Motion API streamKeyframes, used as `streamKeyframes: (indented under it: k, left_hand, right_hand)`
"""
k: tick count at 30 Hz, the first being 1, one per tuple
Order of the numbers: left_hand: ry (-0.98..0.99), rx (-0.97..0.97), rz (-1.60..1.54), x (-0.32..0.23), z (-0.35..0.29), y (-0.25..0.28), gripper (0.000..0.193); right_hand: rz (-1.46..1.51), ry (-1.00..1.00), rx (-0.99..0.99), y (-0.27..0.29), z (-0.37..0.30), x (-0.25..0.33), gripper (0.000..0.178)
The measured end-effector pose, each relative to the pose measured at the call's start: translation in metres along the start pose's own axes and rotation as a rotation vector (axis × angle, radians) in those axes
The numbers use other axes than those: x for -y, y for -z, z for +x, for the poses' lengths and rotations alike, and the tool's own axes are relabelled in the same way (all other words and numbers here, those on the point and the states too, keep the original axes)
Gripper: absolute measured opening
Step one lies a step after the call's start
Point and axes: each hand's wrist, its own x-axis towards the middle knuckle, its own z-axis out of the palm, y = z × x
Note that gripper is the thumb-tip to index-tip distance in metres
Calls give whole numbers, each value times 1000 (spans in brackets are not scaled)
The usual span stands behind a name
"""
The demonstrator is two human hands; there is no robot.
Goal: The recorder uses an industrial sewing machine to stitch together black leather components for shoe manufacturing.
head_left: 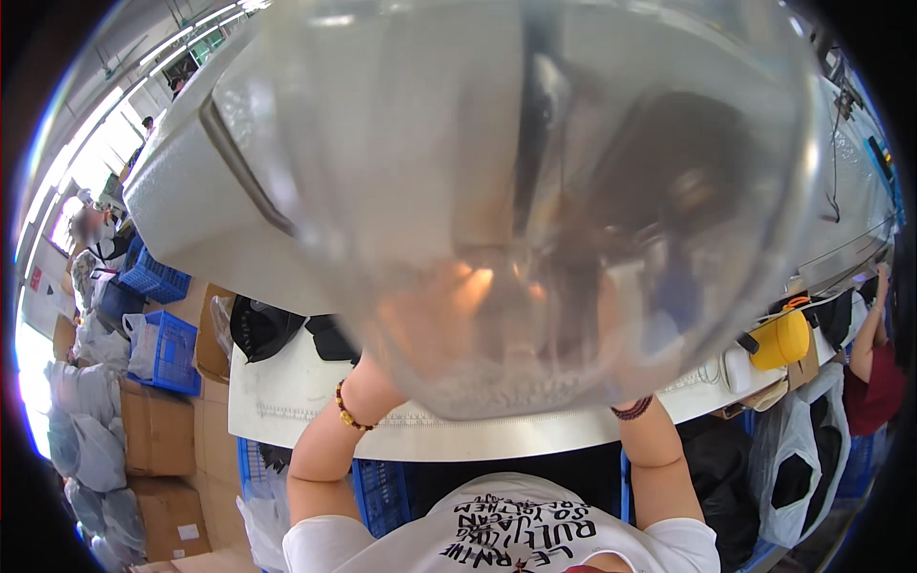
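A large see-through, rounded thing (pixel 535 382), out of focus and very close, covers the middle of the view. Behind it, my left hand (pixel 425 325) shows only as a smeared warm patch, and my right hand (pixel 635 334) is just as unclear. Both forearms reach forward over the white worktable (pixel 306 401), a beaded bracelet on each wrist. What the fingers touch or hold is hidden by the blur. Just left of my left hand lie a black cap-like piece (pixel 263 329) and a smaller black piece (pixel 331 338). A bright orange glow shows near my left hand.
A big pale machine body (pixel 210 210) stretches across the far side. Blue crates (pixel 177 349), cardboard boxes (pixel 158 430) and bagged goods stand on the left. At right are a yellow container (pixel 778 339), a plastic bag (pixel 802 468) with black items, and another person's arm (pixel 867 334).
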Motion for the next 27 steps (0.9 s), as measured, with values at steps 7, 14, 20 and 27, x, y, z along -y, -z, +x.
streamKeyframes:
  k: [7, 14, 20, 27]
  left_hand:
    - [-359, -65, 1223, 58, -59, -61, 47]
    - [-29, 5, -348, 42, -22, -19, 42]
    - [20, -188, -14, -4, -15, -8, 22]
    - [106, -219, -21, -9, -13, -23, 17]
  right_hand:
    - [-352, 100, -23, -10, 3, 26, 20]
    - [-131, -1, -35, -12, 4, 19, 23]
    - [94, -63, 24, -8, 4, 13, 37]
    - [-52, 80, -126, -8, 10, 15, 34]
